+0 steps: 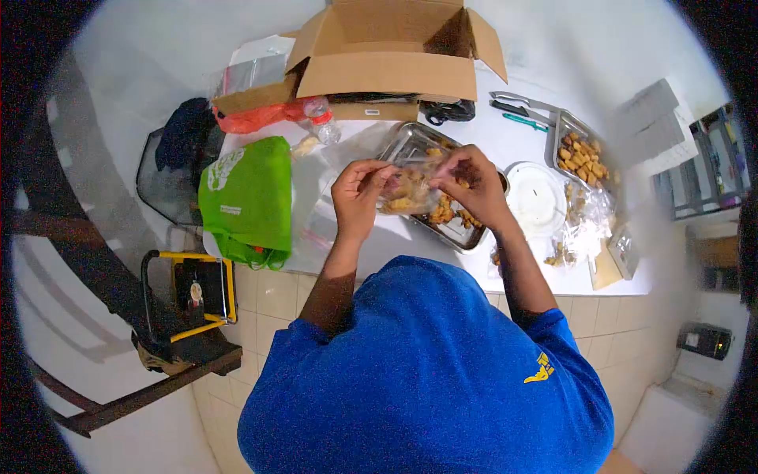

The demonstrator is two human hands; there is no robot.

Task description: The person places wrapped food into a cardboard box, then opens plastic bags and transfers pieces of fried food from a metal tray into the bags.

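Between my two hands a clear plastic bag is stretched, with golden-brown food pieces inside. My left hand pinches its left edge, fingers closed. My right hand is closed on its upper right edge, thumb and fingertips together. Below the bag lies a metal tray, partly hidden by the bag and my right hand. Browned food pieces sit in that tray. More clear plastic lies flat on the table to the left of my left hand.
A green bag lies at left near a plastic bottle. An open cardboard box stands behind. At right are a round white lid or plate, a second tray of brown cubes, knives and crumpled clear bags.
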